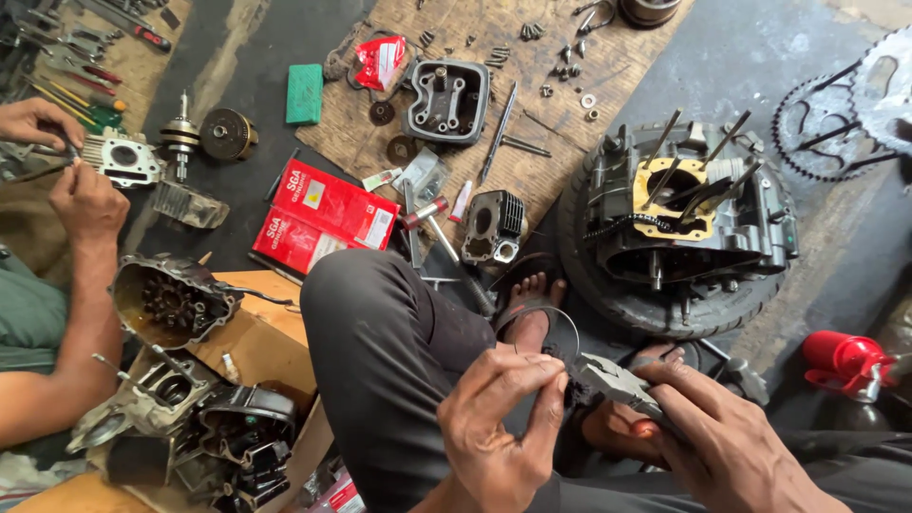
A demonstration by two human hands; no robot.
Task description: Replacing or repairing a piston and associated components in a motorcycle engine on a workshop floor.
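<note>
Head view: engine crankcase [679, 204] sits on a tyre [608, 285] right of centre; red boxes [323, 217] and cylinder block [494, 226] lie centre frame. Bottom centre, left hand [503, 418] pinches a thin metal ring [540, 328], dark, circular. Right hand [731, 442] grips pliers [617, 385], nose at the ring. Another person's hands [71, 171] work upper left.
</note>
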